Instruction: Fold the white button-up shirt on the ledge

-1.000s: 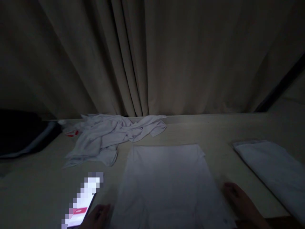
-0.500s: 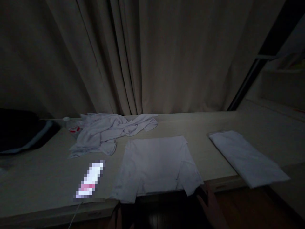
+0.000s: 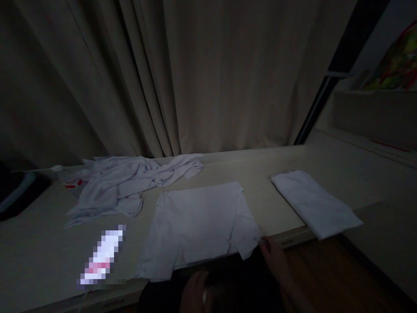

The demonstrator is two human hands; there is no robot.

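A white T-shirt (image 3: 198,226) lies spread flat on the pale table (image 3: 42,252), its hem and sleeves at the front edge. My right hand (image 3: 275,258) reaches up to the shirt's right sleeve corner, fingertips touching or pinching it; the dim light hides which. My left hand (image 3: 195,293) hovers below the table edge under the shirt's hem, holding nothing that I can make out. The room is very dark.
A crumpled white garment (image 3: 127,182) lies at the back left. A folded white cloth (image 3: 314,202) sits at the right. A lit phone (image 3: 102,256) rests near the front left. A dark bag (image 3: 16,195) is far left. Beige curtains (image 3: 202,78) hang behind.
The view has pulled back and turned right. Both hands have left the tabletop and dropped below its front edge; the right hand now reaches the shirt's sleeve corner.
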